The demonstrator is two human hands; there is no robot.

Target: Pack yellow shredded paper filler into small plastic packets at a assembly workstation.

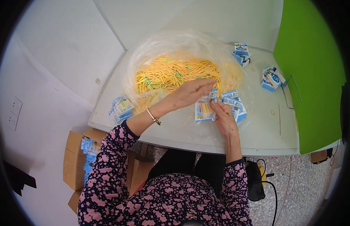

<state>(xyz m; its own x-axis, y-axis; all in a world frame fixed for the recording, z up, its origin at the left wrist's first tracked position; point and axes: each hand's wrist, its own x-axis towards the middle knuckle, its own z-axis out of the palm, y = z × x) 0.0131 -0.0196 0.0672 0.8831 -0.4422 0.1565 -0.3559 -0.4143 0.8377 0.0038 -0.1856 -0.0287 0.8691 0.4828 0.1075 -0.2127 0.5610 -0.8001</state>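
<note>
Your right hand (224, 119) is pinching the small packet (204, 111) upright, mouth open, while your left hand (190, 92), fingers together, is feeding yellow sticks (171, 75) in.

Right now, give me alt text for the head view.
Two hands hold a small clear packet of yellow sticks over a white table: left hand on its top, right hand at its side. Behind lies an open plastic bag of yellow sticks, with blue-striped packets around.

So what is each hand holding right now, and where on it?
A small clear packet of yellow sticks: the right hand grips its right edge, the left hand pinches its top.
</note>
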